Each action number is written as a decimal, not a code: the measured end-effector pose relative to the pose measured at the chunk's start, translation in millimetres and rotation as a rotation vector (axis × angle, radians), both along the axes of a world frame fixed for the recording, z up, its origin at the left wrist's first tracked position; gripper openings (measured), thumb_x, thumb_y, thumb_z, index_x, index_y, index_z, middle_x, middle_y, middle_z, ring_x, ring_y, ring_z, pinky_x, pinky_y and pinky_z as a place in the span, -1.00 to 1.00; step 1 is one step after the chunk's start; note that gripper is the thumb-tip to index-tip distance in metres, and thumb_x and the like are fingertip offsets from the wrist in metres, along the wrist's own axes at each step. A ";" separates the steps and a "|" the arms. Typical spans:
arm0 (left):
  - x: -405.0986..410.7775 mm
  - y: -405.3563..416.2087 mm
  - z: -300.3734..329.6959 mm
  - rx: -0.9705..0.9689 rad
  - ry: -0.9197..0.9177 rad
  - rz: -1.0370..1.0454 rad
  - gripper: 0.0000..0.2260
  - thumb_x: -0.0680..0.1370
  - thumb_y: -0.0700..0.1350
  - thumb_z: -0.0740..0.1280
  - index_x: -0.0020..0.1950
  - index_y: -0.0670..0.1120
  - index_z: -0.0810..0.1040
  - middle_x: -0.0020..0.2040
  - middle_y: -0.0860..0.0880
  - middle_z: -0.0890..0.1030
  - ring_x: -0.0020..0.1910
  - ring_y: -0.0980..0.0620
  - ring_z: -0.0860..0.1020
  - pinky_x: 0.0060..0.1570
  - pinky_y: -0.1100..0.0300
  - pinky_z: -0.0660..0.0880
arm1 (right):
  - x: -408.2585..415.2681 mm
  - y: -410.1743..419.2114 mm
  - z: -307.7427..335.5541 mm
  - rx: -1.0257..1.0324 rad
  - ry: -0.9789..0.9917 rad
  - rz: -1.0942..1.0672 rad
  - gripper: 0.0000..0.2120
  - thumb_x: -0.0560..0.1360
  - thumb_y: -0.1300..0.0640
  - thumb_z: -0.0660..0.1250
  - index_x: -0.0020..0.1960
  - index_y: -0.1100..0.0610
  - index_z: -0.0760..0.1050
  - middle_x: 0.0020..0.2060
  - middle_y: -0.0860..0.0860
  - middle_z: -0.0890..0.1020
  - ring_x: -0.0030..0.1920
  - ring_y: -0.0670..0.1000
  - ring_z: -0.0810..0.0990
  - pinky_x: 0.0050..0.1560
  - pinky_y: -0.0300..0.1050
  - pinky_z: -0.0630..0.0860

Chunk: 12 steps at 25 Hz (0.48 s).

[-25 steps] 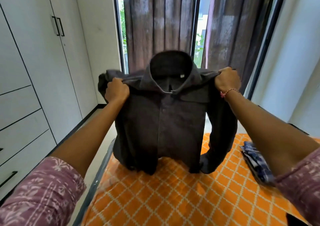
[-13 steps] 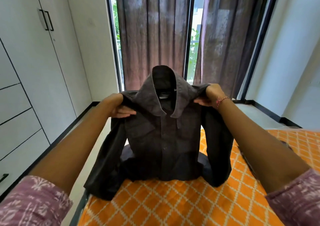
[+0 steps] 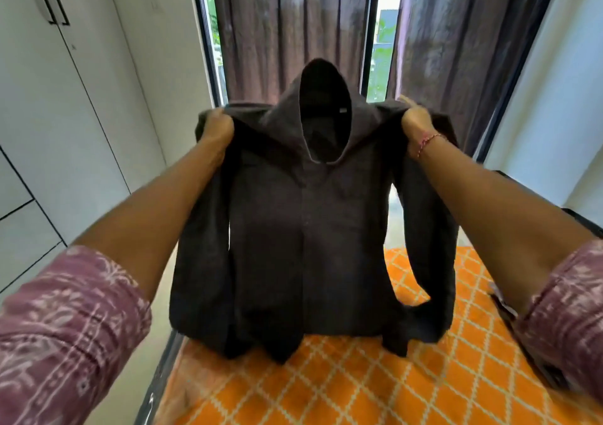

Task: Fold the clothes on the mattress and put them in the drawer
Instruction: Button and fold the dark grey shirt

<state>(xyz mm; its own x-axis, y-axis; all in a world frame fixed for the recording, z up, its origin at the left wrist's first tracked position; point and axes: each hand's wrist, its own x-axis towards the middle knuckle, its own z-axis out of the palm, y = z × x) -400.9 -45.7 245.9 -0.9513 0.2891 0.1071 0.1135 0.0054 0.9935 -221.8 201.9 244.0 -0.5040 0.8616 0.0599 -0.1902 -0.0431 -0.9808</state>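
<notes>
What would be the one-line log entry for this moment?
left hand: grips shirt shoulder | right hand: grips other shoulder | hem touches mattress

Dark shirt (image 3: 310,228) upright between left hand (image 3: 217,127), right hand (image 3: 416,121); hem on orange mattress (image 3: 359,392)

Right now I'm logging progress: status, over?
Left hand and right hand grip dark shirt shoulders. Shirt upright, unfolded, hem on mattress. Nothing obstructing.
</notes>
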 end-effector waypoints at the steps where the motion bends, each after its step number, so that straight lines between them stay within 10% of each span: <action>1: -5.8 3.9 11.4 -0.111 0.184 0.084 -0.67 0.60 -0.24 0.06 0.25 -0.19 0.53 0.11 -0.20 0.58 0.12 -0.14 0.54 0.20 0.11 0.45 | -2.4 7.3 12.7 0.126 0.001 -0.065 -0.63 0.63 0.30 0.01 0.39 0.27 0.37 0.15 0.14 0.59 0.23 0.09 0.49 0.41 -0.09 0.30; 5: -4.9 -6.9 24.2 -0.405 0.737 0.421 -0.59 0.61 -0.25 0.08 0.42 -0.01 0.40 0.30 -0.17 0.52 0.29 -0.18 0.45 0.34 0.00 0.29 | 17.8 21.8 38.3 0.621 -0.132 -0.330 -0.52 0.60 0.28 0.01 0.47 -0.01 0.29 0.46 0.16 0.28 0.44 0.17 0.28 0.50 -0.04 0.12; 12: 93.2 -102.3 -124.5 -0.762 0.813 0.306 -0.53 0.54 -0.28 0.13 0.43 0.00 0.41 0.06 -0.32 0.58 0.09 -0.29 0.51 0.22 -0.08 0.29 | 151.4 -85.5 -96.4 0.946 -0.600 -0.431 -0.50 0.54 0.18 0.07 0.48 0.04 0.28 0.42 0.27 0.32 0.44 0.28 0.22 0.47 0.09 0.14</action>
